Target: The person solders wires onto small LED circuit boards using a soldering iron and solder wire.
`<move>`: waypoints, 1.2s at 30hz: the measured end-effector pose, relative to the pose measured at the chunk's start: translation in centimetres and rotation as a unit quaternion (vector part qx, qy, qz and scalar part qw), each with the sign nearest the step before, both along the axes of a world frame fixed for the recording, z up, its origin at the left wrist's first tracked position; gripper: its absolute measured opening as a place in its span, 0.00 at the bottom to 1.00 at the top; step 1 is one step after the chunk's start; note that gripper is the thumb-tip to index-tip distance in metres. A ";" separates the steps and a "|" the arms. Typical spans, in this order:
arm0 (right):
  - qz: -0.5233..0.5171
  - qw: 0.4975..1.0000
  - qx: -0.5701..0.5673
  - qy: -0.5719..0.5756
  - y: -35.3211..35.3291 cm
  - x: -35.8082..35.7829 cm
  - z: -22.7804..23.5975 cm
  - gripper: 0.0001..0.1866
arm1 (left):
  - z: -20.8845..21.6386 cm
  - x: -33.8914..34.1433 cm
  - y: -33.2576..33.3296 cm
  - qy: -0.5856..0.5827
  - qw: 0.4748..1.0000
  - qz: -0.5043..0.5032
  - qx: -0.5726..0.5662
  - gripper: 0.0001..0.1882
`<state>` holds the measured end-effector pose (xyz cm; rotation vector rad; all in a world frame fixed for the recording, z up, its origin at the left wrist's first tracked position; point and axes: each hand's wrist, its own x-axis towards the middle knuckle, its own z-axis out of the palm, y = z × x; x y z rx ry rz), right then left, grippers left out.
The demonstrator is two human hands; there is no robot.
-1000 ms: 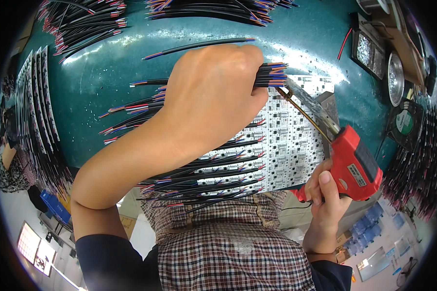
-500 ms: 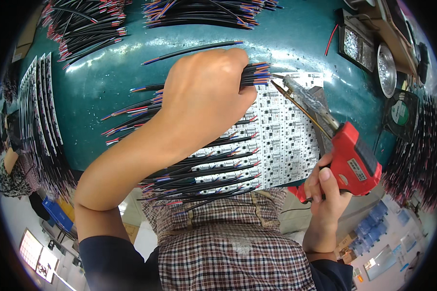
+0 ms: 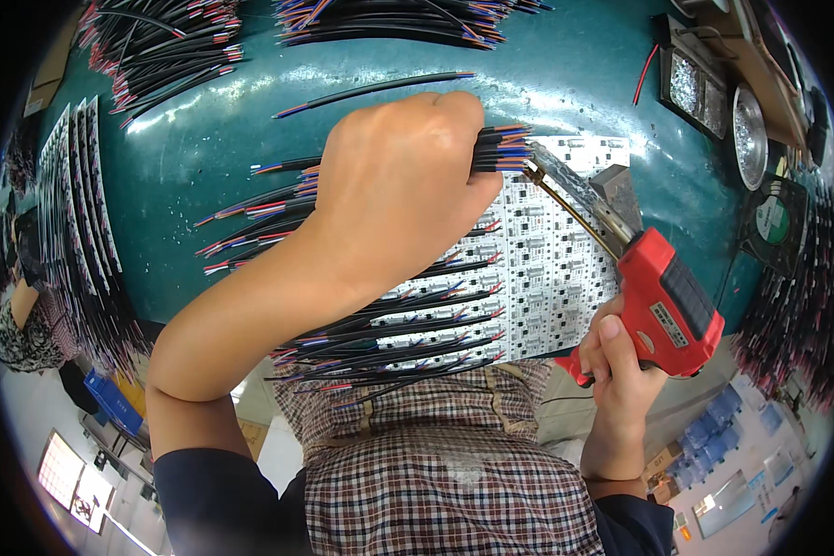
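red soldering gun (image 3: 672,296) in the right hand's (image 3: 619,361) grip, its tip at the wire ends of the black cable bundle (image 3: 502,150) clenched in the left hand (image 3: 403,167), near the white circuit-board panel's (image 3: 556,241) far edge. probably tinning; next calls for steady tip contact.

Label (image 3: 669,324) on red soldering gun (image 3: 647,267), illegible

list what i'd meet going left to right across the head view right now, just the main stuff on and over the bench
Circuit-board strips → left hand → coloured wire tips → red soldering gun → black fan
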<state>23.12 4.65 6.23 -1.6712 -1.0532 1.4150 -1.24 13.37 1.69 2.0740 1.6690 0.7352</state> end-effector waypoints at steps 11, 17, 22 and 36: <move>-0.008 0.999 0.031 -0.035 -0.4 0.3 -0.3 0.13 | -0.5 0.0 -0.3 0.001 1.000 0.004 0.014 0.13; -0.026 0.998 0.053 -0.017 0.0 -0.2 0.6 0.12 | 0.2 -0.9 0.2 0.017 0.999 -0.033 0.025 0.13; -0.085 0.995 0.050 0.015 0.1 0.1 1.2 0.12 | 1.6 -1.9 1.7 0.152 0.981 -0.015 0.123 0.15; -0.064 0.963 0.052 0.257 1.6 2.0 1.0 0.22 | 6.7 0.9 0.7 0.026 0.996 -0.083 0.035 0.20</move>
